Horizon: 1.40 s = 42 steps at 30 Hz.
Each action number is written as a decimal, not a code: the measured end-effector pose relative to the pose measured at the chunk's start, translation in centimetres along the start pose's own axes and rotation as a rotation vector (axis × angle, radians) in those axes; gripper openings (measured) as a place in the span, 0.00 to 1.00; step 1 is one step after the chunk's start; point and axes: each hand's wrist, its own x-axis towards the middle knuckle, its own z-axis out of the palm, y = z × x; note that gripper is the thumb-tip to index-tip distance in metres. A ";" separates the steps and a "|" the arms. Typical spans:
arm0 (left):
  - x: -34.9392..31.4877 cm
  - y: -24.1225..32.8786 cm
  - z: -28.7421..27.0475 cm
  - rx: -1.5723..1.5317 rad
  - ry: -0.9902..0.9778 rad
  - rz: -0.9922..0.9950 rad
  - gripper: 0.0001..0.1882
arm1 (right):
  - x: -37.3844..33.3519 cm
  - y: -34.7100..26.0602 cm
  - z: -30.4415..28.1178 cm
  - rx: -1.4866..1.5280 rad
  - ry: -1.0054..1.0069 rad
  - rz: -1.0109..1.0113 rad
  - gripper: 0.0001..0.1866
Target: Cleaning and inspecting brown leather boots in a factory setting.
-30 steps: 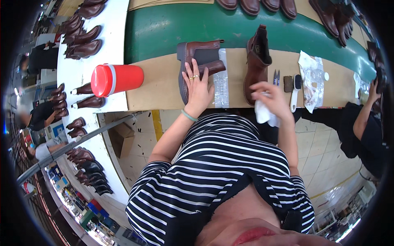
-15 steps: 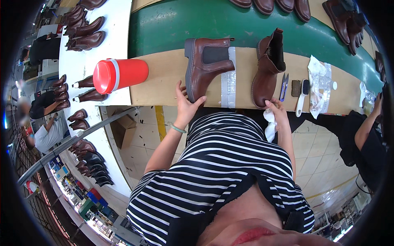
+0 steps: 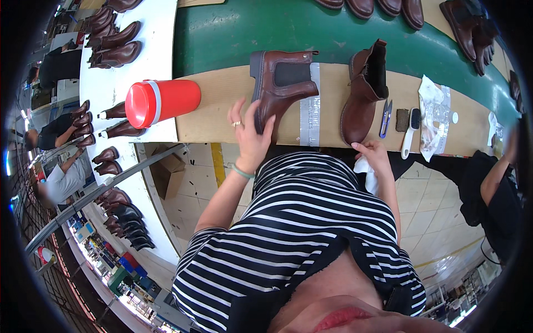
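Observation:
A brown ankle boot [image 3: 272, 102] with a dark elastic side panel lies on its side before me, sole to the left, toe toward me. My left hand [image 3: 252, 139] has its thumb and index finger on either side of the toe; its other fingers are spread. To the right, a second brown ankle boot [image 3: 358, 114] has its opening facing away from me and its toe at the table edge. Just below that toe, my right hand [image 3: 375, 158] is closed on a crumpled white cloth [image 3: 366, 172], its fingertips at or very near the toe.
A red lidded container [image 3: 177, 100] lies at the left. On the right are blue-handled thread snips [image 3: 384, 125], a brown block [image 3: 402, 120], a white-handled brush [image 3: 410, 136] and a stained cloth [image 3: 428, 119]. More boots [image 3: 358, 6] stand across the green surface [image 3: 250, 33].
My left hand has moved up around the toe of the left boot, its index finger now beside the sole. My right fingertips have slipped slightly down at the other boot's toe.

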 end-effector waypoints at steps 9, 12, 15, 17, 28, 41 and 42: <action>10.6 -2.3 4.6 0.105 -0.530 0.636 0.04 | -3.1 -5.7 0.7 -0.101 -0.277 -0.304 0.10; 11.9 -1.6 5.3 0.309 -0.689 0.821 0.04 | -3.3 -6.6 1.5 -0.066 -0.335 -0.295 0.09; 11.9 -0.2 5.9 0.480 -0.696 0.991 0.05 | -3.3 -6.4 1.4 -0.060 -0.330 -0.297 0.09; 11.9 0.8 6.6 0.535 -0.768 1.011 0.04 | -3.3 -5.9 1.0 -0.033 -0.320 -0.314 0.09; 13.4 -0.4 8.1 0.574 -0.833 1.162 0.06 | -3.3 -4.2 -1.2 0.054 -0.212 -0.211 0.10; 3.2 -0.6 2.4 -1.014 -0.834 -0.730 0.15 | 7.7 -13.9 9.5 0.377 -0.275 -0.268 0.20; 1.2 -0.1 3.3 -1.147 -0.864 -0.967 0.18 | 7.2 -14.2 9.7 0.360 -0.285 -0.270 0.20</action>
